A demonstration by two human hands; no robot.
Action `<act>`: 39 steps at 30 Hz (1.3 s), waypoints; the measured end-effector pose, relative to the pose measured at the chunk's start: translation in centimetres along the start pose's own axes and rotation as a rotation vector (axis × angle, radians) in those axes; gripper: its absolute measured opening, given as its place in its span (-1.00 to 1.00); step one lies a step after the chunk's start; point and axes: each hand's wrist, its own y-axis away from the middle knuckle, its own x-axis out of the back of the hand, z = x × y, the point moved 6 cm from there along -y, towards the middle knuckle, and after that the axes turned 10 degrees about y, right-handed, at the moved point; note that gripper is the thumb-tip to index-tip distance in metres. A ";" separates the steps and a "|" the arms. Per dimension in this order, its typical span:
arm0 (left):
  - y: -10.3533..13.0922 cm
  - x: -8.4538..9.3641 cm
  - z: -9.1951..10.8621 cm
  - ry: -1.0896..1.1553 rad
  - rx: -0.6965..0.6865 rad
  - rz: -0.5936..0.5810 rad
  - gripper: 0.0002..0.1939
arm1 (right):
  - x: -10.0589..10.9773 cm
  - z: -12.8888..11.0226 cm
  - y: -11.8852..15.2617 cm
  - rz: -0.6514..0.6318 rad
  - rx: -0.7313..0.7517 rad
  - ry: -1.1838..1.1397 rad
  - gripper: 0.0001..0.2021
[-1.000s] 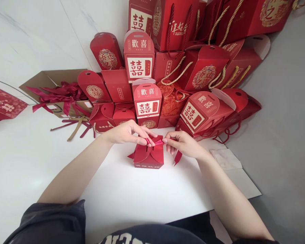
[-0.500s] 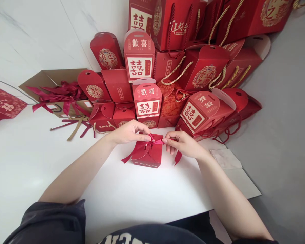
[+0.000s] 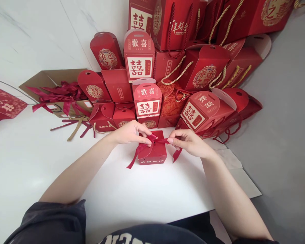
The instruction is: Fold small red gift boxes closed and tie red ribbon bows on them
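A small red gift box [image 3: 152, 156] with folded flaps on top and pale lettering on its front stands on the white table. A dark red ribbon [image 3: 161, 141] runs across its top, with one tail hanging at the left front and another at the right. My left hand [image 3: 133, 133] pinches the ribbon between thumb and fingers above the left part of the lid. On the right, my right hand [image 3: 186, 141] grips another part of the ribbon, which stretches from the middle of the lid to its fingertips.
Red gift boxes [image 3: 147, 101] and bags with rope handles [image 3: 171, 23] are stacked behind my hands. Back left stands an open cardboard box [image 3: 44, 79] of dark red ribbons, with loose ribbon strips [image 3: 75, 130] before it. A grey wall [image 3: 282, 135] borders the right side.
The gift box has shifted and turned slightly to the right. My right hand has moved a little right, drawing out the ribbon, while my left hand keeps its pinch.
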 end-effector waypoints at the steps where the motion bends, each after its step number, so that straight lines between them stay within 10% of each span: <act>1: -0.1 0.0 -0.2 -0.007 -0.011 0.011 -0.74 | -0.1 -0.2 0.1 -0.006 0.014 -0.018 -0.69; 15: -0.8 -1.9 -0.4 -0.147 -0.185 0.055 -0.69 | -2.1 -3.4 0.3 0.317 0.447 0.525 -0.82; 32: -0.7 -1.9 0.5 -0.190 -0.197 0.101 -0.78 | -1.7 -2.4 -0.2 0.416 0.298 0.477 -0.88; 39: -0.3 -2.1 -0.1 0.112 -0.063 0.122 -0.72 | -0.8 -2.5 -0.1 0.451 0.318 0.434 -0.80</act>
